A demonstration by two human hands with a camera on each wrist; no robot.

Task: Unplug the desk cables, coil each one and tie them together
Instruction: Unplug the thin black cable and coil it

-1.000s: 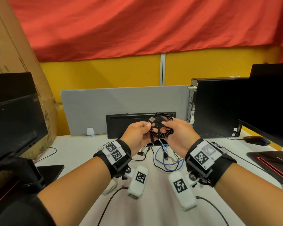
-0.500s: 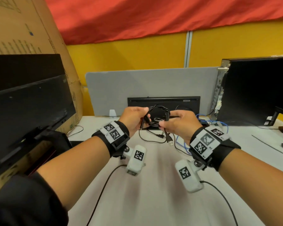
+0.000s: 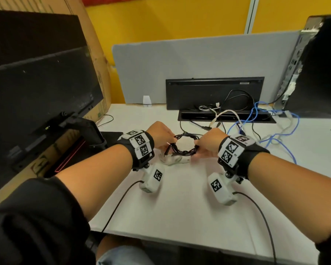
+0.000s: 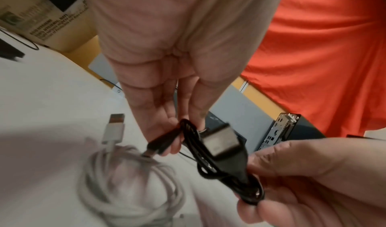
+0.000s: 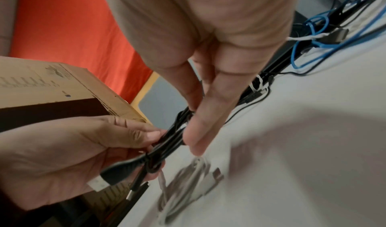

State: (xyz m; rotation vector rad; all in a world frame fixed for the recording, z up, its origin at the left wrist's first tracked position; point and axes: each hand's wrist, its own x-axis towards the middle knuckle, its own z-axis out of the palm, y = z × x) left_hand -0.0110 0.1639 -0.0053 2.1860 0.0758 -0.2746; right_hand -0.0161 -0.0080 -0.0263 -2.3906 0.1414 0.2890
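A black cable coil (image 3: 185,148) hangs just above the white desk (image 3: 180,203), and both hands hold it. My left hand (image 3: 163,136) pinches its left side between thumb and fingers, where the black plug (image 4: 219,141) and a smaller connector stick out. My right hand (image 3: 208,142) grips the right side of the coil (image 5: 167,141) with thumb and fingers. Directly beneath lies a white coiled cable (image 3: 172,160) on the desk, its USB plug (image 4: 114,125) pointing away. In the left wrist view the white coil (image 4: 129,181) looks blurred.
A cable slot (image 3: 227,117) at the back of the desk holds loose blue, white and black cables. A dark monitor (image 3: 36,92) stands left, a PC tower (image 3: 317,64) right, a grey divider (image 3: 199,60) behind. Thin black leads run from my wrist cameras toward the front edge.
Both hands have come down with the black coil from up in front of the divider to just above the desk, over the white coil. The head view has tilted down.
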